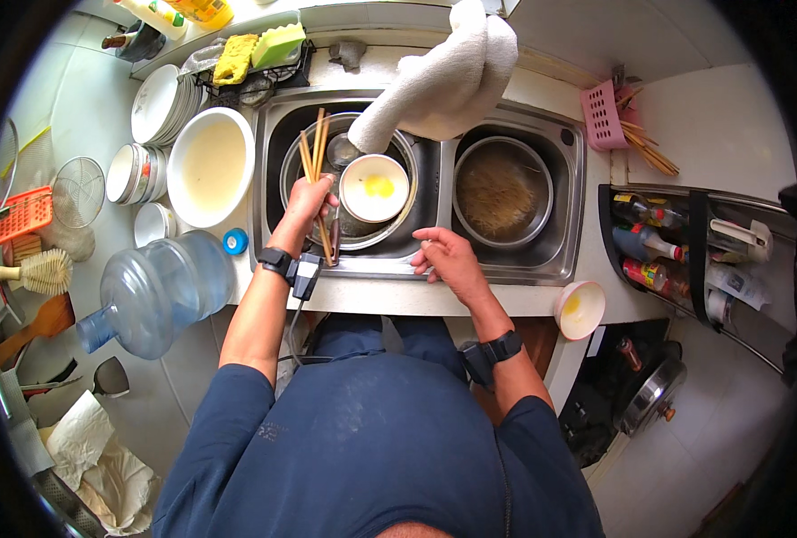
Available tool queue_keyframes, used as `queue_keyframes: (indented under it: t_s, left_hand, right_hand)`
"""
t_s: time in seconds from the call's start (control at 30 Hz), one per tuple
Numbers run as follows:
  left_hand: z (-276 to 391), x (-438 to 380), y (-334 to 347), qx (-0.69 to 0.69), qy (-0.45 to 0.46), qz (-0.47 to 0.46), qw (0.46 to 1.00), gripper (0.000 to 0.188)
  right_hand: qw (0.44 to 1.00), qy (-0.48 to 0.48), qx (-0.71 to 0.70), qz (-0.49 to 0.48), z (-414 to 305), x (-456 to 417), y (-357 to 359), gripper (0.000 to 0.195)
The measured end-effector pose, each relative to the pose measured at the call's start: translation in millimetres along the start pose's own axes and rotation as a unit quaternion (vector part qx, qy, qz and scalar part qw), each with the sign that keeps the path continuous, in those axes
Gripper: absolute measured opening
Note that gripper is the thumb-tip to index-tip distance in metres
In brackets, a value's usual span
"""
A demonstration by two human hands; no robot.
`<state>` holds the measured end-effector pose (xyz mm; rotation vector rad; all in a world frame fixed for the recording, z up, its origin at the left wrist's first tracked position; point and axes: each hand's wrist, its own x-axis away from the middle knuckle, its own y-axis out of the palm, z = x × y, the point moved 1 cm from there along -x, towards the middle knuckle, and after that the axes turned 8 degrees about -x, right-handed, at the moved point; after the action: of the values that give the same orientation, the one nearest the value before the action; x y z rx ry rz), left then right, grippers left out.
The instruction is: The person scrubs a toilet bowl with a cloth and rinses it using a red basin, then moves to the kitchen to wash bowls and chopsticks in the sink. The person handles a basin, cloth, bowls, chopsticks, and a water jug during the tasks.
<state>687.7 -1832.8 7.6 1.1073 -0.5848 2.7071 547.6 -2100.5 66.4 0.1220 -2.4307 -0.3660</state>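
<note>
My left hand (309, 200) grips a bundle of wooden chopsticks (319, 144) above the left sink basin. A slim brown-handled utensil (335, 235) shows beside the chopsticks; whether the hand holds it too I cannot tell. Under the hand stands a round metal bowl (406, 225). In it sit a white bowl (373, 168) with a yellow pattern inside and a metal spoon or ladle (342, 149). My right hand (449, 259) hovers over the sink's front edge, its fingers loosely bent with nothing in them. Beyond it, a metal pot (502, 191) with brownish contents fills much of the right basin.
A whitish towel (452, 81) hangs over the sink's middle. Left of it are a white basin (211, 168) of cloudy liquid, stacked plates (163, 104) and a plastic water jug (163, 289). A small bowl (580, 309) rests at the counter's right front edge, near a pink chopstick holder (603, 116).
</note>
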Motion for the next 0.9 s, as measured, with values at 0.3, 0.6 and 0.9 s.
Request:
queue_keyframes:
  t_s: [0.3, 0.6, 0.9]
  left_hand:
    - [4.2, 46.2, 31.4, 0.360, 0.007, -0.209, 0.909, 0.039]
    - [-9.5, 79.4, 87.0, 0.350, 0.003, -0.237, 0.906, 0.038]
    - [-17.4, 97.6, 99.7, 0.327, -0.027, -0.282, 0.901, 0.040]
  right_hand:
    - [0.992, -0.015, 0.067, -0.107, 12.1, -25.7, 49.1, 0.041]
    - [0.980, 0.154, 0.042, -0.120, 30.9, -10.5, 50.5, 0.030]
    - [0.977, 0.178, -0.017, -0.118, 21.4, 2.5, 42.6, 0.023]
